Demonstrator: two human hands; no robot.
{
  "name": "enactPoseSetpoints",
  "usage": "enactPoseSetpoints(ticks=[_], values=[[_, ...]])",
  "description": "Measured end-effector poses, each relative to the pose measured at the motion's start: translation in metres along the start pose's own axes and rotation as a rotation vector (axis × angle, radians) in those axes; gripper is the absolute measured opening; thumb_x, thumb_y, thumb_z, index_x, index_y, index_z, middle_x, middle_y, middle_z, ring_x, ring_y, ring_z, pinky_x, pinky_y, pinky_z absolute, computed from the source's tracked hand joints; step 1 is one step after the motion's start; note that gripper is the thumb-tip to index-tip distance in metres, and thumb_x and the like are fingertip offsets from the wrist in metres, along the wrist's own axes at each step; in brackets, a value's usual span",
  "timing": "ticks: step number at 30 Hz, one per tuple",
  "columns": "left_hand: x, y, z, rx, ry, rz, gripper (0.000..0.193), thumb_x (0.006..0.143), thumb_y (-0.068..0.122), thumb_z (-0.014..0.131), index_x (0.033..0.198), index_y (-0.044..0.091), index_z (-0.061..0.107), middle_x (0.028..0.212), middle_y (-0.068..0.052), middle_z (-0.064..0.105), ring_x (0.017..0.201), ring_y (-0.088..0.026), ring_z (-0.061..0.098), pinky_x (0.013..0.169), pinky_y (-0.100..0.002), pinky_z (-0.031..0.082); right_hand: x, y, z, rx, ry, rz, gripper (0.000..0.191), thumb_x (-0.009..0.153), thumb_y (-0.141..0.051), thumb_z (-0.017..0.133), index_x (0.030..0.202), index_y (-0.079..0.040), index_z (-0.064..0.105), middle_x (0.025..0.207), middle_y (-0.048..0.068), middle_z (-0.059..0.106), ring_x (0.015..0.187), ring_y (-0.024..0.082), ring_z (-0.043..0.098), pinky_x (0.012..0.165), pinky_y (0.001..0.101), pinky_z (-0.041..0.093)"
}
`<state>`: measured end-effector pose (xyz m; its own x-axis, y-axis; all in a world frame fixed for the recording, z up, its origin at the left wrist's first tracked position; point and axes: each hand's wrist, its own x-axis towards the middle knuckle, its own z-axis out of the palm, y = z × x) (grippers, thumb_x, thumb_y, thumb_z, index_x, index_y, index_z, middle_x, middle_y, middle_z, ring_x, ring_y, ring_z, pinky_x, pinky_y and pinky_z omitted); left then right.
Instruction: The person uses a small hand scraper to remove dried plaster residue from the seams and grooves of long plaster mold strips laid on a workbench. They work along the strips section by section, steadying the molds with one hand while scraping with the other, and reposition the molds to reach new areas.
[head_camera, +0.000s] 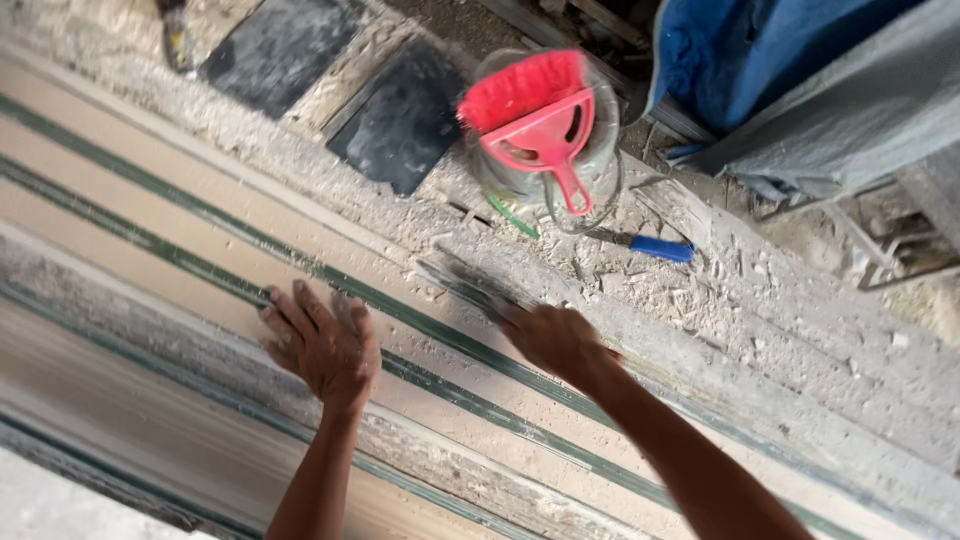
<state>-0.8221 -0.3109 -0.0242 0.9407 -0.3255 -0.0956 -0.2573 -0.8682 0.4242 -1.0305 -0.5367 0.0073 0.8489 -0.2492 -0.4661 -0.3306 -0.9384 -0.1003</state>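
Dusty striped board (150, 215) under flat-open left hand (322, 345); right hand (550, 338) gripping scraper (465, 285).

Left hand (325, 345) flat on grooved board (180, 215), right hand (550, 338) gripping blurred scraper (465, 283).

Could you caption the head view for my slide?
Left hand flat on striped board; right hand holding a blurred tool.
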Motion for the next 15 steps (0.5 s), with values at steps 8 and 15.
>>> enactPoseSetpoints(ticks=[8, 15], values=[[-0.015, -0.002, 0.012, 0.085, 0.053, 0.04, 0.083, 0.104, 0.059, 0.034, 0.163, 0.001, 0.025, 0.169, -0.03, 0.013, 0.156, -0.051, 0.011, 0.118, -0.074, 0.01, -0.118, 0.039, 0.024, 0.037, 0.291, 0.138, 0.042, 0.098, -0.045, 0.057, 0.135, -0.026, 0.058, 0.06, 0.006, 0.065, 0.046, 0.019, 0.065, 0.038, 0.0358, 0.054], [-0.022, -0.022, 0.032, 0.051, 0.084, 0.061, 0.098, 0.088, 0.066, 0.036, 0.157, -0.001, 0.02, 0.163, -0.034, 0.013, 0.147, -0.053, 0.009, 0.111, -0.073, 0.005, 0.081, -0.076, -0.004, -0.541, 0.621, -0.193, 0.037, 0.097, -0.028, 0.066, 0.133, -0.021, 0.06, 0.097, -0.006, 0.067, 0.071, 0.015, 0.063, 0.05, 0.0325, 0.051]])
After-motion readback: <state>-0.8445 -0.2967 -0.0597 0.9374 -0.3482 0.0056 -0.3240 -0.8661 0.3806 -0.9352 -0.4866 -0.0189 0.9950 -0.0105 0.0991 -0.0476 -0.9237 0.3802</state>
